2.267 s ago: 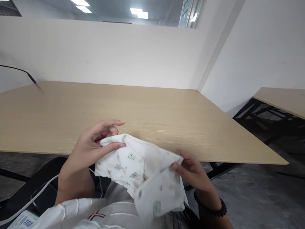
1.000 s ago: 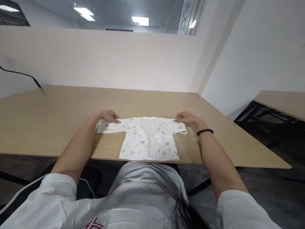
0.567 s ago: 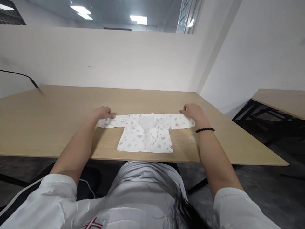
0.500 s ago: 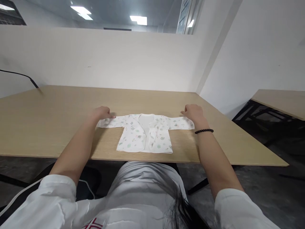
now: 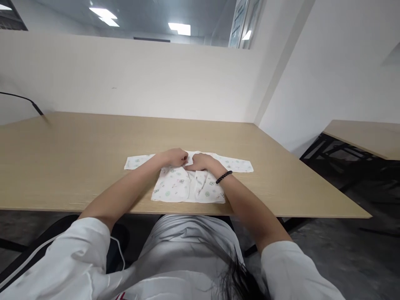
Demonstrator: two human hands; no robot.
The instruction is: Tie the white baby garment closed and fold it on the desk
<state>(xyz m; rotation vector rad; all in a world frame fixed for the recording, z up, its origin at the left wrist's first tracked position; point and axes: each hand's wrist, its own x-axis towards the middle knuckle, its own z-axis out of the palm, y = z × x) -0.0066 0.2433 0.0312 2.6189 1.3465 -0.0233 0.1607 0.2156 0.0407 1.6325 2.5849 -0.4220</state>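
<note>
A small white baby shirt (image 5: 172, 185) with a green and pink print lies front side up, sleeves stretched out to both sides, its hem near the table's front edge. My left hand (image 5: 177, 157) is closed at the neckline, the fingers curled on the shirt's front edge. Close beside it, my right hand (image 5: 202, 161) is closed too, its fingertips at the same front opening. A black beaded bracelet (image 5: 224, 177) circles my right wrist. My hands and forearms cover part of the chest and neckline.
The shirt lies on a wide wooden table (image 5: 93, 137) against a white partition (image 5: 140, 79) with a glass panel above. A black cable (image 5: 33, 104) runs at the far left. Another table (image 5: 362, 135) stands at the right.
Both my hands have moved inward from the two sleeves to the neckline and closed on the shirt's front. The shirt's body stays in place; its sleeves lie spread.
</note>
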